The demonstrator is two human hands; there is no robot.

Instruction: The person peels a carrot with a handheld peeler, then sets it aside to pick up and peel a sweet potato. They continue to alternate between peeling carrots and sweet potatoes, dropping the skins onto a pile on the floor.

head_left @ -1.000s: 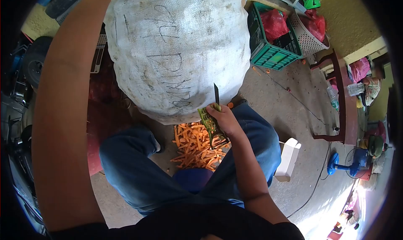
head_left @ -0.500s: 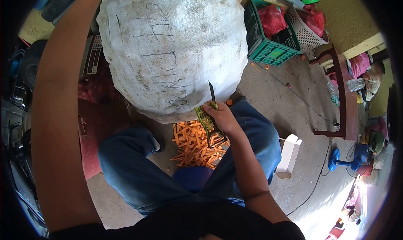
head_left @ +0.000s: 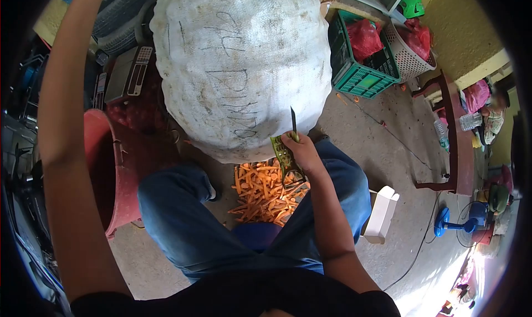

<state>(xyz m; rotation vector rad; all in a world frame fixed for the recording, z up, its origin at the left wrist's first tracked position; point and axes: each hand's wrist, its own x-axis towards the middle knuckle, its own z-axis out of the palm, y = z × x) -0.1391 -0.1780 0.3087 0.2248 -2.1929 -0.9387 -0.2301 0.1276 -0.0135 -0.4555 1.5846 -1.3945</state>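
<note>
My right hand is closed around a green slicer with holes in its flat plate. A dark narrow knife blade sticks up from the same grip. Beneath the slicer lies a heap of orange carrots, between my knees. In front of me stands a big, full white woven sack with black handwriting. My left forearm stretches up past the sack's left side; the hand itself is cut off by the top edge. A blue rounded object shows between my thighs.
At left are a red bin, a scale and tyres. To the right stand a green crate, a white basket and a wooden bench. A white box and a blue fan are nearby. A person sits far right.
My left arm has swung further left, its hand leaving the top of the sack. The view has shifted, showing more of the red bin and scale. My right hand keeps its hold.
</note>
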